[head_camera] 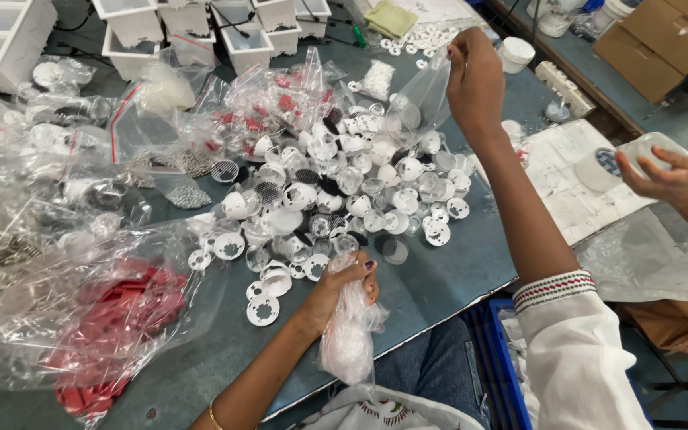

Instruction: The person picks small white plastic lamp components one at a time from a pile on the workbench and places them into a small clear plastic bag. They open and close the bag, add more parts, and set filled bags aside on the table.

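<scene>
A small clear bag [349,338] of white parts hangs over the near edge of the surface [439,279], its neck squeezed in the fisted left hand [344,287]. Bare room lies just right of it, the heap of white caps [360,191] behind. The right hand [475,80] is raised, pinching an empty clear bag [420,99] above the heap.

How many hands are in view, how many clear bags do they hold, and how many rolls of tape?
Person's own hands: 2, left hand and right hand
Co-worker's hand: 1
Clear bags held: 2, small bag and raised bag
Roll of tape: 1
Total: 6
</scene>
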`<state>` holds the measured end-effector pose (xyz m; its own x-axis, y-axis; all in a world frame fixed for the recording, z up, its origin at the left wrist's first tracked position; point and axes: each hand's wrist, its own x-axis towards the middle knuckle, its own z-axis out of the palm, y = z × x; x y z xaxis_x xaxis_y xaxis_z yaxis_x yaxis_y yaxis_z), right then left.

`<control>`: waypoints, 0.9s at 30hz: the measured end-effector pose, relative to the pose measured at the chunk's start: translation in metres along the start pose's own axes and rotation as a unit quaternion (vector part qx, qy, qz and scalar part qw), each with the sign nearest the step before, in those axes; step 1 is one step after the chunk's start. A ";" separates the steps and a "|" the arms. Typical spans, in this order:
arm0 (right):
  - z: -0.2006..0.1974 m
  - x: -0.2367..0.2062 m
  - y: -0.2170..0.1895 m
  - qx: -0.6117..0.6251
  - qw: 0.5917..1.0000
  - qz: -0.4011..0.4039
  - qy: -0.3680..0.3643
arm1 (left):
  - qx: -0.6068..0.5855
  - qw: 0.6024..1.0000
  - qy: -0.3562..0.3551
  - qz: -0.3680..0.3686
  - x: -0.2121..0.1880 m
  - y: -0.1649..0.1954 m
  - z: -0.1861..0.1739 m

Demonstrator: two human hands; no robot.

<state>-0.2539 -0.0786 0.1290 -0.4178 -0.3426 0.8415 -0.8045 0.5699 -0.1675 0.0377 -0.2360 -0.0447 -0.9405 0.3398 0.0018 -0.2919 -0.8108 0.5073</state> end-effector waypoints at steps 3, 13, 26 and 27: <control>-0.007 0.006 0.004 -0.041 0.998 -0.020 -0.033 | -0.004 1.000 0.005 -0.006 0.008 0.000 -0.002; -0.052 -0.005 0.029 -0.043 0.998 -0.053 0.003 | 0.014 1.000 0.012 -0.002 0.017 -0.015 -0.004; -0.134 -0.094 0.053 0.414 0.812 0.411 0.016 | 0.038 0.998 0.033 -0.036 0.025 -0.020 0.019; -0.141 -0.105 0.048 0.441 0.785 0.435 0.008 | 0.046 0.998 0.024 -0.034 0.026 -0.021 0.021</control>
<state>-0.1889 0.0895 0.1048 -0.9715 -0.0962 0.2164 -0.1998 -0.1581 -0.9670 0.0232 -0.2000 -0.0367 -0.9270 0.3676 -0.0749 -0.3401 -0.7391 0.5815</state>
